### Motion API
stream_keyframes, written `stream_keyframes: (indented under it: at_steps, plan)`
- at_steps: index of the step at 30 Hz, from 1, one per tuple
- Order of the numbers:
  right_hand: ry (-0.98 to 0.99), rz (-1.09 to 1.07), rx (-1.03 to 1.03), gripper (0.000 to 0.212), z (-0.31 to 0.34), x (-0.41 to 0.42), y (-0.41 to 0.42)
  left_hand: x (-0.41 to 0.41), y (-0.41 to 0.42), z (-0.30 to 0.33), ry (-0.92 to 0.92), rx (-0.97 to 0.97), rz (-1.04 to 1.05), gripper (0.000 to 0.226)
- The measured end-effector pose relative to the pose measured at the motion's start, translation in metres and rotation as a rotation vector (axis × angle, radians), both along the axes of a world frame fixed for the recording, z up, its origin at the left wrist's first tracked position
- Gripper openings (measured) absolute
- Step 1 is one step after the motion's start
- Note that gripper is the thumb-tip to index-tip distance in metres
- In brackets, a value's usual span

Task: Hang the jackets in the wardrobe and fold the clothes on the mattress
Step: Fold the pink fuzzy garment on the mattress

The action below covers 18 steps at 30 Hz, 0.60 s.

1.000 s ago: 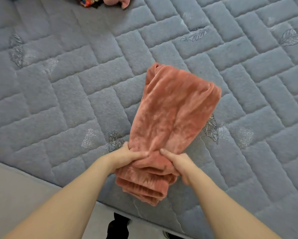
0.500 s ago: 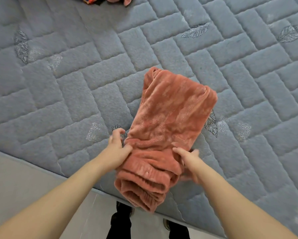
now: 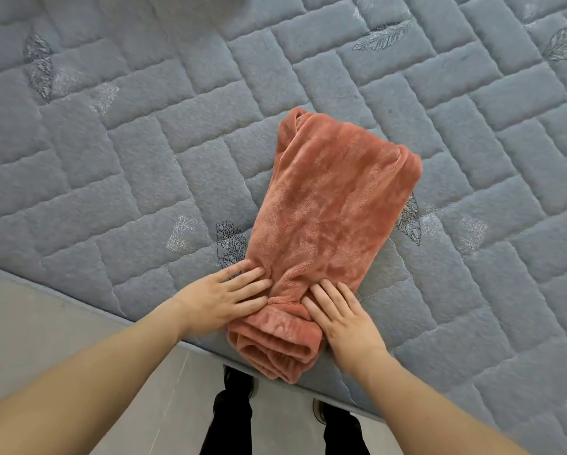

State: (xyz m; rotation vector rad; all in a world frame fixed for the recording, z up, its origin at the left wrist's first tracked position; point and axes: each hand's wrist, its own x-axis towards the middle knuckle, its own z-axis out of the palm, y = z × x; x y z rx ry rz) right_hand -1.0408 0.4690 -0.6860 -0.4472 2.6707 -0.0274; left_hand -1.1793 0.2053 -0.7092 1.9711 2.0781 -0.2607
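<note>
A rust-pink fleece garment (image 3: 334,205) lies folded lengthwise on the grey quilted mattress (image 3: 144,159), its near end bunched in layers at the mattress edge. My left hand (image 3: 223,298) lies flat with straight fingers against the garment's left side near that end. My right hand (image 3: 344,315) presses flat on the garment's near right part, fingers spread and straight. Neither hand grips the cloth.
The mattress edge runs diagonally across the lower left, with pale grey floor (image 3: 62,339) beyond it. My dark trouser legs and shoes (image 3: 232,418) stand on the floor just below the edge.
Both hands let go of the bunched near end and now lie flat on the garment. The view shifted, so the clothes at the far top edge are out of sight.
</note>
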Motion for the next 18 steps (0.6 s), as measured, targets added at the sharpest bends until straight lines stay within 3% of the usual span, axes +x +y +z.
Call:
stream_keyframes:
  at_steps: [5,8,10,12,13,15,18]
  plan:
    - [0.034,-0.098,-0.072,0.074,0.002,-0.002,-0.004,-0.005,0.02,0.016,-0.136,0.126,0.099,0.036]
    - [-0.037,-0.21,-0.317,0.049,0.005,-0.015,0.002,-0.019,0.043,0.035,-0.517,0.121,0.427,0.031]
    - [-0.203,-0.516,-0.62,0.029,0.015,-0.03,0.01,-0.035,0.057,0.048,-0.85,0.151,0.761,0.03]
    - [-0.21,-0.904,-0.845,0.014,0.027,-0.05,0.021,-0.059,0.074,0.061,-1.138,0.197,1.052,0.04]
    - [-0.165,-1.059,-0.935,0.01,0.033,-0.064,0.028,-0.072,0.086,0.067,-1.194,0.244,1.163,0.044]
    - [-0.039,-1.312,-1.04,0.026,0.045,-0.098,0.045,-0.097,0.112,0.08,-1.167,0.391,1.377,0.046]
    - [-0.046,-1.611,-1.119,0.035,0.063,-0.147,0.074,-0.131,0.149,0.09,-1.431,0.516,1.418,0.077]
